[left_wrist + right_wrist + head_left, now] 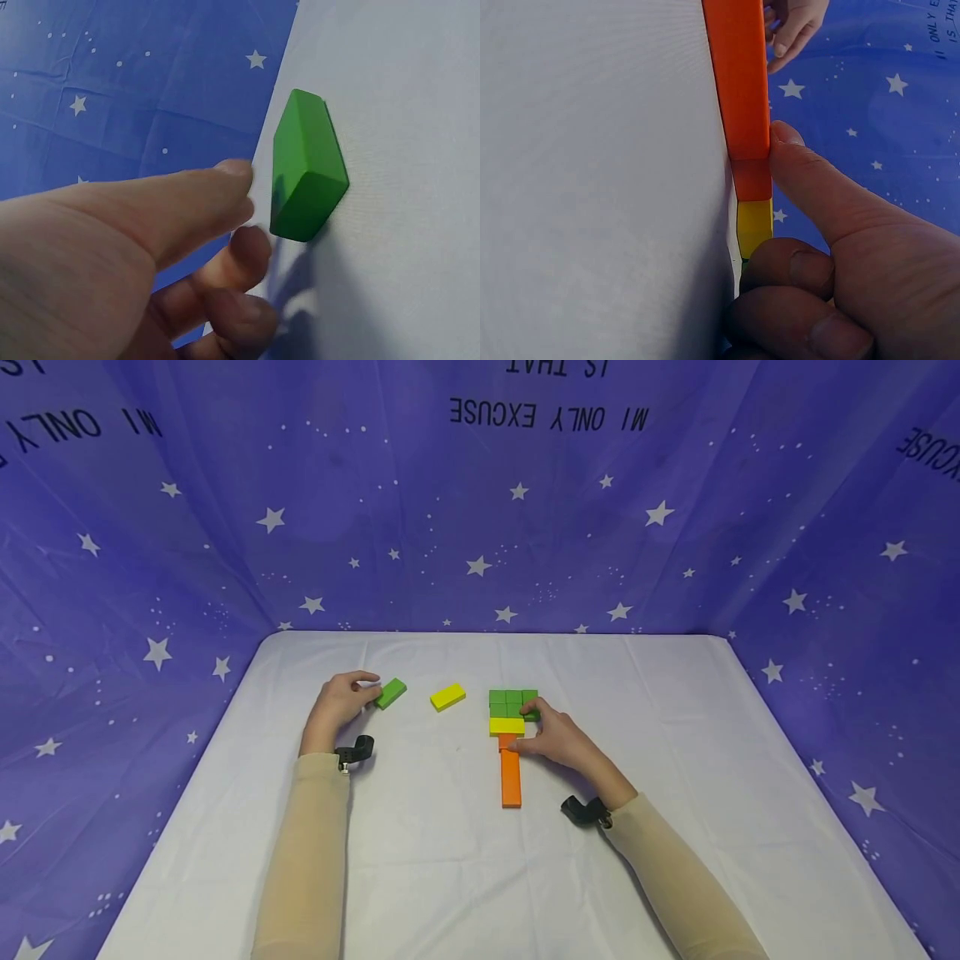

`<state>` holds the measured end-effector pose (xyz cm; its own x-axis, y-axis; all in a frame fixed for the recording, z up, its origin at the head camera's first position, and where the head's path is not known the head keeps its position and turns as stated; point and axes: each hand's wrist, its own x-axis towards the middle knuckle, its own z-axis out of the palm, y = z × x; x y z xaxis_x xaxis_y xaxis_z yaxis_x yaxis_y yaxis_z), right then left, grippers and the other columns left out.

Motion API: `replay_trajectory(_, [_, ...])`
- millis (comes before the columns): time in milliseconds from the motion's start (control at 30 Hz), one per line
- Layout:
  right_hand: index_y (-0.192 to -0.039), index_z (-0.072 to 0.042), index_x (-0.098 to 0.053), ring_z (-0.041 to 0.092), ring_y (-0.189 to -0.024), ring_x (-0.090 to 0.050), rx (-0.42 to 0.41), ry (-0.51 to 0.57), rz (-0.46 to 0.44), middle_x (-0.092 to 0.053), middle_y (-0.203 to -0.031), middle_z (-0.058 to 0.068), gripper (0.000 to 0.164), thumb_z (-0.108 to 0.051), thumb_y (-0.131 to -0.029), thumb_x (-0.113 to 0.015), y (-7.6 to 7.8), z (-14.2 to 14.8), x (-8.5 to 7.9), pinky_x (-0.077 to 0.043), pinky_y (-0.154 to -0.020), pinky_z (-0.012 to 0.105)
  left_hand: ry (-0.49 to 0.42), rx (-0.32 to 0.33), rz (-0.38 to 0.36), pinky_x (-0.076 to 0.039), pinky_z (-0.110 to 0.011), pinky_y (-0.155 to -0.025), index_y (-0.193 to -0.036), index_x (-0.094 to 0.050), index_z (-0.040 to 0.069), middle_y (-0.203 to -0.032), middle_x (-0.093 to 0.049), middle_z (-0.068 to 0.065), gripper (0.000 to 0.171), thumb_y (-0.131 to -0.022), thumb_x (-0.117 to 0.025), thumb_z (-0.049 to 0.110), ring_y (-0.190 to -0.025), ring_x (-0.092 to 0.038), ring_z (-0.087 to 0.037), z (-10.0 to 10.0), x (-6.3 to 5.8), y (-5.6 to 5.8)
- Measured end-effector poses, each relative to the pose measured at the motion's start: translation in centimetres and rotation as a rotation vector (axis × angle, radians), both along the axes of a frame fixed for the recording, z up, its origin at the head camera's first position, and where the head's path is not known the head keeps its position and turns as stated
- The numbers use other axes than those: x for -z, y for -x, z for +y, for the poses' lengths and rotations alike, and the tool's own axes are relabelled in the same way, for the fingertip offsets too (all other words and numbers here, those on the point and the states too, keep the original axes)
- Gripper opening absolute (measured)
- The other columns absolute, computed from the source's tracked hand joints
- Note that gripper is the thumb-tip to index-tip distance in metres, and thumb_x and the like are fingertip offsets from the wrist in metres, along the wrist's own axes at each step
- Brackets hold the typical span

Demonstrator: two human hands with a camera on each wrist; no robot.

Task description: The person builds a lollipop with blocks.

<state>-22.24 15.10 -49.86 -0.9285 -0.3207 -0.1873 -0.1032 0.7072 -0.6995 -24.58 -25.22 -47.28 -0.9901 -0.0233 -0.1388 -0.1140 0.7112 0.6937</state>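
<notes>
In the head view, a row of blocks runs toward the person: a cluster of green blocks [506, 697], a yellow block [506, 727] lying crosswise, then orange blocks [511, 779] lengthwise. My right hand [558, 739] is over its right side, thumb at the orange part and a fingertip at the green cluster. The right wrist view shows the thumb [825, 176] against the orange block's edge, with curled fingers hiding the green end. My left hand [341, 702] is beside a loose green block [392, 693]. In the left wrist view, a gap shows between its fingers and that green block [304, 165].
A loose yellow block [447, 697] lies between the loose green one and the row. White cloth [435, 860] covers the table, and a purple starry curtain [420, 543] stands behind and at both sides. Each wrist carries a small black camera mount [585, 811].
</notes>
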Motion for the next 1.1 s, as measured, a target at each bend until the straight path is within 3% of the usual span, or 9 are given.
replay_trajectory(167, [-0.130, -0.017, -0.049, 0.023, -0.074, -0.046, 0.007, -0.001, -0.012, -0.057, -0.091, 0.006, 0.079, -0.053, -0.070, -0.085, 0.0, 0.0, 0.0, -0.038, -0.063, 0.036, 0.035, -0.022, 0.038, -0.044, -0.038, -0.071, -0.132, -0.064, 0.015, -0.108, -0.065, -0.013, 0.039, -0.097, -0.061, 0.033, -0.084, -0.057, -0.026, 0.3, 0.5, 0.2])
replay_trajectory(400, [-0.130, -0.018, -0.048, 0.022, -0.073, -0.046, -0.001, -0.010, -0.007, -0.056, -0.097, 0.005, 0.081, -0.057, -0.069, -0.084, 0.0, 0.0, 0.0, -0.038, -0.062, 0.035, 0.048, -0.023, 0.031, -0.044, -0.044, -0.083, -0.133, -0.063, 0.014, -0.111, -0.064, -0.013, 0.040, -0.095, -0.063, 0.027, -0.093, -0.056, -0.028, 0.9, 0.5, 0.2])
replay_trajectory(633, [-0.130, -0.017, -0.047, 0.022, -0.070, -0.044, -0.001, -0.017, 0.004, -0.058, -0.102, 0.008, 0.081, -0.055, -0.069, -0.085, 0.1, 0.0, 0.0, -0.037, -0.061, 0.036, 0.049, 0.050, -0.011, -0.045, -0.046, -0.086, -0.140, -0.056, 0.015, -0.113, -0.067, -0.016, 0.048, -0.094, -0.063, 0.027, -0.097, -0.061, -0.030, 1.2, -0.2, 0.1])
replay_trajectory(733, [-0.131, -0.016, -0.047, 0.021, -0.070, -0.044, -0.004, -0.019, 0.007, -0.058, -0.109, 0.007, 0.082, -0.055, -0.069, -0.085, 0.1, 0.0, 0.0, -0.037, -0.061, 0.035, 0.044, 0.081, -0.034, -0.045, -0.046, -0.085, -0.143, -0.053, 0.016, -0.113, -0.066, -0.017, 0.052, -0.094, -0.064, 0.028, -0.095, -0.061, -0.029, 1.3, -0.3, 0.1])
replay_trajectory(967, [-0.130, -0.017, -0.047, 0.022, -0.071, -0.045, -0.006, -0.017, 0.007, -0.057, -0.095, 0.007, 0.081, -0.056, -0.070, -0.084, 0.1, 0.0, 0.1, -0.038, -0.061, 0.036, 0.033, 0.133, -0.090, -0.042, -0.039, -0.076, -0.147, -0.047, 0.017, -0.105, -0.060, -0.012, 0.070, -0.085, -0.077, 0.033, -0.088, -0.054, -0.026, 1.3, -0.3, 0.2])
replay_trajectory(1100, [-0.130, -0.016, -0.047, 0.022, -0.070, -0.045, -0.007, -0.012, 0.012, -0.057, -0.096, 0.007, 0.081, -0.055, -0.070, -0.085, 0.0, 0.1, 0.1, -0.038, -0.061, 0.036, 0.024, 0.161, -0.092, -0.041, -0.036, -0.069, -0.147, -0.047, 0.015, -0.098, -0.058, -0.010, 0.077, -0.080, -0.082, 0.028, -0.081, -0.052, -0.024, 1.3, -0.3, 0.3])
